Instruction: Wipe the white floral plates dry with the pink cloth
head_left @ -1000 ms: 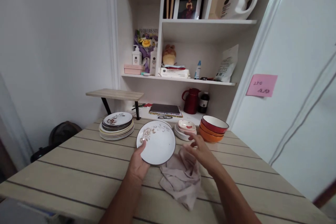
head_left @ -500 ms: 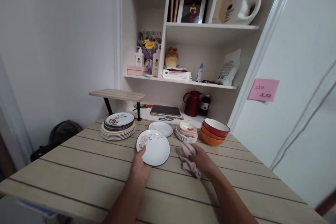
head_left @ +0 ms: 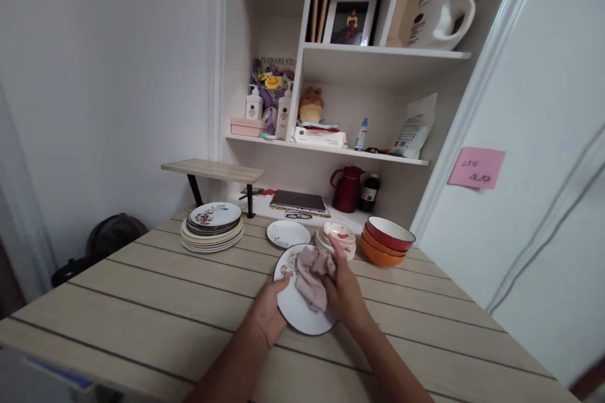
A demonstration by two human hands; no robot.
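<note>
The flowered plate [head_left: 293, 307] was in the near middle, its left rim gripped by the left hand [head_left: 269, 313], while the right hand [head_left: 345, 291] grasped a cloth [head_left: 314, 277] over its face. A strong push at right could, I judged, twist it from this one-sided grip.

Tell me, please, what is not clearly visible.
Head view: part of the held plate, covered by the cloth.
Head view: most fingers of the left hand, behind the held plate.
Head view: part of the small dishes, behind the right hand.
Head view: lower writing on pink note, blurred.
</note>
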